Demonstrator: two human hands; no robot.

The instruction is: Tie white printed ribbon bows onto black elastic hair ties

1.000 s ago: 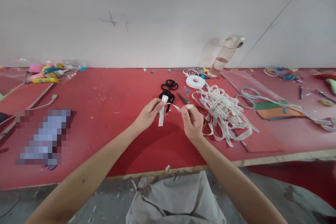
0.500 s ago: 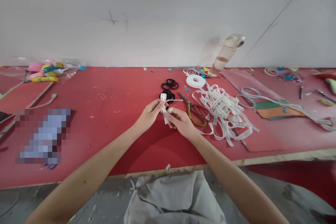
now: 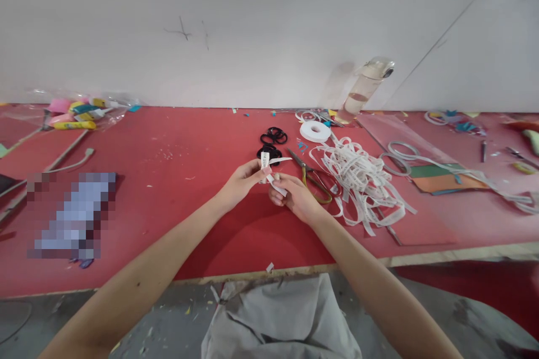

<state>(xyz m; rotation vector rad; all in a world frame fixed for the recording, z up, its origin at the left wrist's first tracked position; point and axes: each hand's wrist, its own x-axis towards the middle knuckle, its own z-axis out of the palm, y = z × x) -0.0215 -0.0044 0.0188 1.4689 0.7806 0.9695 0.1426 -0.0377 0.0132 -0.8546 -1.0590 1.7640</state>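
Note:
A white ribbon [image 3: 265, 160] with dark print is pinched between the thumb and fingers of my left hand [image 3: 245, 178]. My right hand [image 3: 292, 193] has its fingers closed on the ribbon's lower end, which slants down to the right. Another white end sticks out to the right above my fingers. Just behind my hands lie two clusters of black rings [image 3: 273, 136], resembling hair ties; the nearer one is partly covered by the ribbon. Scissors [image 3: 314, 176] with yellow and red handles rest right of my right hand, blades pointing up and left.
A tangled heap of printed white ribbon [image 3: 357, 174] lies on the right. Behind it are a white tape roll [image 3: 315, 131] and a clear bottle [image 3: 366, 90] by the wall. A blurred bluish object [image 3: 78, 213] and a bag of colourful items [image 3: 80, 112] are on the left.
The lower end of the ribbon has swung to the right, and my right hand has shifted slightly right and down. The view has moved a little.

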